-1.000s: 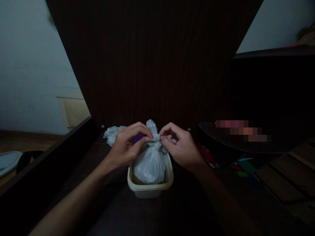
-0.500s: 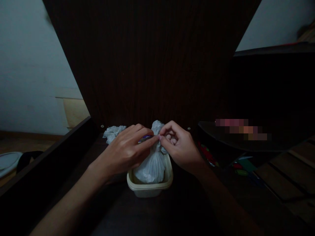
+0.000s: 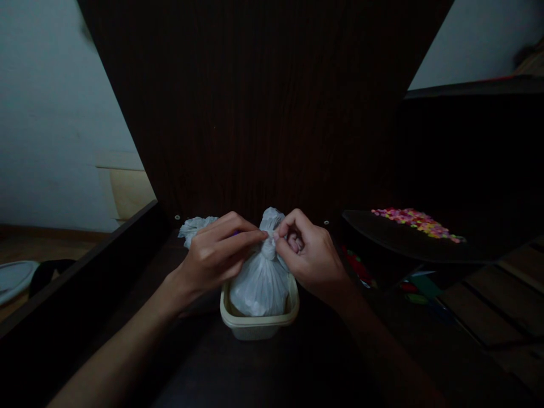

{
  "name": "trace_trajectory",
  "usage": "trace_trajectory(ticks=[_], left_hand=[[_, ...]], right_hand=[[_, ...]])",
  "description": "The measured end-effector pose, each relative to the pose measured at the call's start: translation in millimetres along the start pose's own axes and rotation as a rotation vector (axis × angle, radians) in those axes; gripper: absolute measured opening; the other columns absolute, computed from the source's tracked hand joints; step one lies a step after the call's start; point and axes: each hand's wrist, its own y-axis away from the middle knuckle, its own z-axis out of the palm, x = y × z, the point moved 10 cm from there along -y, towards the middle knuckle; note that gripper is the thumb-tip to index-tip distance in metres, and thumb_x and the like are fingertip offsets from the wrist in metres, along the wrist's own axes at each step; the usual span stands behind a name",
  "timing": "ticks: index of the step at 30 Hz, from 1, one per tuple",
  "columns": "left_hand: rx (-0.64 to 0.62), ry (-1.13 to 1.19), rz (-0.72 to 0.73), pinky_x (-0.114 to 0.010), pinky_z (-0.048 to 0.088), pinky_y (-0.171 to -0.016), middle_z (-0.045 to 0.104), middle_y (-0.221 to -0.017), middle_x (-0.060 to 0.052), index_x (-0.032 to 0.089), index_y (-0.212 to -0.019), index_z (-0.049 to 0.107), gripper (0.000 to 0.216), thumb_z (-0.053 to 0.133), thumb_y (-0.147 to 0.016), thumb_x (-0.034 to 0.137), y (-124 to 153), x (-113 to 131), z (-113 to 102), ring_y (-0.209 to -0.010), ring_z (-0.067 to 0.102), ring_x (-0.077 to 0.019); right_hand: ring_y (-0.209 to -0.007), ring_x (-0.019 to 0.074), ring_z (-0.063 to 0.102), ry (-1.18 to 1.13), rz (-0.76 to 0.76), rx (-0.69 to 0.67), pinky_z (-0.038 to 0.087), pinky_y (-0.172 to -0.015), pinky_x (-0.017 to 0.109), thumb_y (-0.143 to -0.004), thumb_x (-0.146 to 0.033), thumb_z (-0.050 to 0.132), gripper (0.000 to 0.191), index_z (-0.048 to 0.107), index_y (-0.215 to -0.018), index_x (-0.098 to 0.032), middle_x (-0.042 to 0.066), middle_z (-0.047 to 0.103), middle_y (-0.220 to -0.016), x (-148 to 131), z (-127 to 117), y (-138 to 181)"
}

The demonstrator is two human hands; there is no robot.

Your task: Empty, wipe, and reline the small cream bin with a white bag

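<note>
A white plastic bag (image 3: 260, 289), knotted at its neck, sits in a cream rectangular container (image 3: 260, 321). What the bag holds is hidden. At the left of the knot, my left hand (image 3: 221, 249) pinches the plastic between its fingertips. My right hand (image 3: 308, 252) grips the knot from the other side, thumb against index finger, the other fingers curled in. The twisted top of the bag stands up between both hands. Behind my left hand lies another crumpled white plastic bag (image 3: 196, 229), and a bit of something blue-purple shows past the fingers.
The container rests on a dark wooden surface (image 3: 255, 374) against an upright dark panel (image 3: 263, 113). A raised edge (image 3: 80, 269) runs along the left. To the right, a black corner shelf (image 3: 382, 235) bears small colourful pieces (image 3: 419, 221), with red and green items below.
My left hand has shifted slightly left and down, and more of the bag's knot now shows. The right hand keeps its pinch at nearly the same spot.
</note>
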Motion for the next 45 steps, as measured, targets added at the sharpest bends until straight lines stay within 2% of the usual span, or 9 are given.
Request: trace_trajectory(ticks=[8, 14, 19, 21, 24, 28, 33, 41, 45], left_hand=[[0.138, 0.151, -0.146, -0.025, 0.057, -0.064, 0.076, -0.088, -0.005, 0.019, -0.102, 0.077, 0.020, 0.063, -0.094, 0.008, -1.8, -15.1, -6.5, -0.076, 0.071, -0.0150], [0.248, 0.133, -0.295, -0.025, 0.056, -0.066, 0.077, -0.086, -0.002, 0.019, -0.091, 0.076, 0.008, 0.071, -0.092, 0.014, 0.4, -26.0, -16.2, -0.075, 0.070, -0.0137], [0.142, 0.079, -0.282, -0.027, 0.057, -0.072, 0.075, -0.090, -0.004, 0.018, -0.096, 0.073, 0.008, 0.066, -0.095, 0.014, -5.1, -20.8, -8.8, -0.080, 0.069, -0.0150], [0.122, 0.059, -0.273, -0.027, 0.057, -0.073, 0.074, -0.090, -0.005, 0.017, -0.096, 0.072, 0.008, 0.064, -0.096, 0.014, -6.1, -19.8, -7.2, -0.081, 0.069, -0.0152], [0.095, 0.065, -0.313, -0.026, 0.057, -0.075, 0.074, -0.093, -0.005, 0.016, -0.101, 0.071, 0.010, 0.062, -0.097, 0.017, -4.6, -25.3, -4.2, -0.084, 0.070, -0.0158], [-0.019, 0.175, -0.415, -0.027, 0.058, -0.078, 0.078, -0.105, -0.007, 0.018, -0.119, 0.070, 0.023, 0.062, -0.099, 0.026, -0.3, -39.7, 7.5, -0.090, 0.074, -0.0185], [-0.178, 0.314, -0.366, -0.024, 0.057, -0.074, 0.078, -0.099, -0.005, 0.018, -0.108, 0.075, 0.016, 0.066, -0.095, 0.020, -2.0, -36.3, 18.3, -0.085, 0.074, -0.0165], [-0.268, 0.343, -0.328, -0.023, 0.053, -0.074, 0.075, -0.091, -0.003, 0.018, -0.098, 0.072, 0.007, 0.065, -0.095, 0.018, -1.7, -29.3, 12.5, -0.082, 0.070, -0.0150], [-0.280, 0.436, -0.425, -0.023, 0.051, -0.072, 0.072, -0.088, -0.002, 0.017, -0.096, 0.071, 0.010, 0.064, -0.097, 0.025, 3.6, -36.6, 14.5, -0.079, 0.067, -0.0151]], right_hand=[[-0.056, 0.0118, 0.045, 0.078, -0.055, 0.009, 0.033, -0.057, 0.027, -0.084, -0.009, 0.054, 0.018, 0.045, -0.083, -0.025, -0.005, 0.050, -0.068, -3.4, -4.1, -2.9], [-0.054, 0.0100, 0.041, -0.039, 0.079, 0.003, 0.031, -0.054, 0.026, -0.084, -0.015, 0.058, 0.013, 0.049, -0.085, -0.024, -0.006, 0.049, -0.066, 15.5, -5.0, -2.1], [-0.061, 0.0106, 0.049, -0.254, 0.147, 0.011, 0.036, -0.053, 0.024, -0.088, -0.023, 0.062, 0.007, 0.055, -0.089, -0.023, -0.003, 0.056, -0.076, 23.1, -5.1, -0.3], [-0.064, 0.0111, 0.051, -0.323, 0.146, -0.008, 0.038, -0.054, 0.024, -0.088, -0.026, 0.067, 0.012, 0.056, -0.092, -0.023, -0.002, 0.059, -0.082, 21.2, -3.0, 0.4], [-0.062, 0.0105, 0.048, -0.301, 0.146, -0.035, 0.037, -0.052, 0.024, -0.083, -0.026, 0.074, 0.021, 0.058, -0.096, -0.023, -0.003, 0.057, -0.081, 18.1, -0.2, 2.1], [-0.065, 0.0116, 0.050, -0.298, 0.145, -0.029, 0.040, -0.054, 0.024, -0.085, -0.024, 0.070, 0.015, 0.058, -0.094, -0.023, -0.002, 0.057, -0.081, 16.7, 0.3, 3.3], [-0.066, 0.0110, 0.053, -0.395, 0.123, -0.019, 0.042, -0.055, 0.024, -0.087, -0.022, 0.065, 0.009, 0.058, -0.092, -0.022, -0.001, 0.058, -0.083, 16.0, 1.4, 1.4], [-0.066, 0.0122, 0.054, -0.165, 0.068, -0.005, 0.043, -0.059, 0.026, -0.084, -0.012, 0.060, 0.014, 0.066, -0.094, -0.021, -0.001, 0.059, -0.078, 10.4, -2.8, 3.3], [-0.066, 0.0123, 0.054, -0.007, -0.043, 0.002, 0.043, -0.061, 0.027, -0.083, -0.007, 0.060, 0.020, 0.069, -0.096, -0.020, -0.001, 0.059, -0.078, -3.2, -4.4, 3.6]])
